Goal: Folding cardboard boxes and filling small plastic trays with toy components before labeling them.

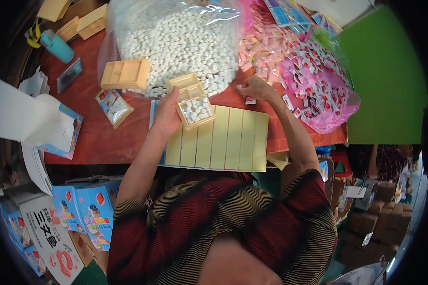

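My left hand [168, 113] is closed around the left side of a cream plastic tray [191, 91] with compartments, held above a yellow striped card sheet [233, 140]. White pillow-shaped pieces [196, 109] fill its near compartment. My right hand [259, 89] rests low over the red table, right of the tray, with its fingers pinched together. Whatever sits between its fingertips is too small to make out. Just below those fingers lies a small red-and-white packet [250, 100]. Beyond the tray, a large clear plastic bag [110, 28] spreads open, heaped with more white pieces.
Stacked empty trays [126, 73] and a packed tray [114, 108] lie left, with a phone [69, 75] and teal bottle [57, 46] farther out. Pink packets [266, 47] and a pink bag [330, 119] of red-and-white packets lie right, beside a green board [385, 76].
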Motion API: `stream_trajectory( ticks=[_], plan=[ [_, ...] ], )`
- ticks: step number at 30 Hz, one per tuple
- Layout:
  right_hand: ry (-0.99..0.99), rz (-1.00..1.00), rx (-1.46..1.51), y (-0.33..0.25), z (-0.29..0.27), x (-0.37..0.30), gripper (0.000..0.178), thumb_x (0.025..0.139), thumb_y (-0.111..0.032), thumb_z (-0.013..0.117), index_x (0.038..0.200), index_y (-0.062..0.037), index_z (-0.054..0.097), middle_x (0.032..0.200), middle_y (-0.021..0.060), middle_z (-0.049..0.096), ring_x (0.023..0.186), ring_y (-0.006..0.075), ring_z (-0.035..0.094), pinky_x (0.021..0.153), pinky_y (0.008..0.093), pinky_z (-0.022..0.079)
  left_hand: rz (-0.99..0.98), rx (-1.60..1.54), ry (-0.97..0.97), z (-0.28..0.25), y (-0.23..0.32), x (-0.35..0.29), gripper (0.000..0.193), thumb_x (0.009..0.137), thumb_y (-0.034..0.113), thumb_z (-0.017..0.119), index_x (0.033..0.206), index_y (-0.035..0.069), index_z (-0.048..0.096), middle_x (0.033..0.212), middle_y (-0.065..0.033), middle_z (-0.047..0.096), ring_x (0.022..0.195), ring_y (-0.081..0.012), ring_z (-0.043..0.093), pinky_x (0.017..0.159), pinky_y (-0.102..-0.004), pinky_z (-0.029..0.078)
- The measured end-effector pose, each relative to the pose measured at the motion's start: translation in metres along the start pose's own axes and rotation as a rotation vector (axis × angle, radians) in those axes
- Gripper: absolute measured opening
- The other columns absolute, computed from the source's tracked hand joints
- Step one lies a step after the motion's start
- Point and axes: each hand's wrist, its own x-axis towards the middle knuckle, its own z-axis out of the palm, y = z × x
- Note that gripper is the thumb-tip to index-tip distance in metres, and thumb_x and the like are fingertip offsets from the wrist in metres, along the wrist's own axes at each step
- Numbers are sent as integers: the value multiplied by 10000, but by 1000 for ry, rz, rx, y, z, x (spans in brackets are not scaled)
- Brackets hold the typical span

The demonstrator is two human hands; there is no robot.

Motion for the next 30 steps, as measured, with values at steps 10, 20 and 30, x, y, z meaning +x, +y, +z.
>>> stream_trajectory(
  ticks=[10,20,30],
  plan=[
    [-36,-281,79,-104,-10,12,200,723,-177,586,705,20,554,568,50,528,526,109,476,487,262,387,-59,238,-82,24,2,-14,260,855,142,396,1098,48,398,1005,-84,515,891,-195,536,762,-337,457],
    [148,-514,206,-100,2,32,165,762,-157,537,760,7,544,574,93,509,536,145,475,521,288,392,-111,191,-164,24,1,-14,280,855,184,413,1101,54,386,1019,-84,510,895,-180,537,763,-332,461],
    [458,-379,121,-113,39,14,136,723,-50,529,845,8,509,663,149,544,589,228,542,537,301,418,4,146,-82,24,-5,-9,266,861,166,390,1102,55,381,992,-80,503,871,-181,534,741,-329,468]
  ],
)
